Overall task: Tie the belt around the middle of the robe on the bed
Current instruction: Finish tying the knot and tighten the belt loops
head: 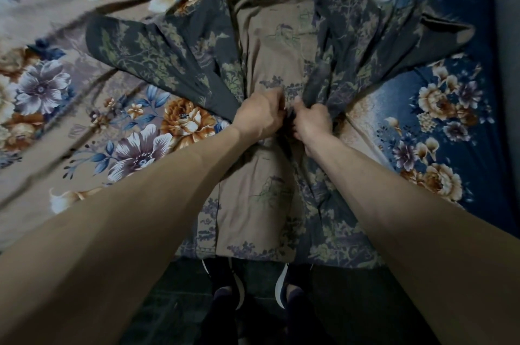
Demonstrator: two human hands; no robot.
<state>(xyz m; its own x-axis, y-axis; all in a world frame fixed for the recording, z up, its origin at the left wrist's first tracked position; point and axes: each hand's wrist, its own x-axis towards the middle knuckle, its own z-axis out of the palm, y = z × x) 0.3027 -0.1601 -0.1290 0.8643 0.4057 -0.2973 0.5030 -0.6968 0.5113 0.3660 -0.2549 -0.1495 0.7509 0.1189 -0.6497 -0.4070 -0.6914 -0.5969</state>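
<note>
A dark grey robe with green tree prints and a tan lining lies spread on the bed, its hem toward me. The cloth is gathered tightly at the waist. My left hand and my right hand meet there, both with fingers closed, knuckles almost touching. A dark strip of belt shows between them, mostly hidden by my fingers. Whether a knot has formed under my hands cannot be made out.
The bed sheet is tan with large flowers on the left and dark blue with flowers on the right. The bed's near edge runs under the robe's hem. Below it are my two dark shoes on a dark floor.
</note>
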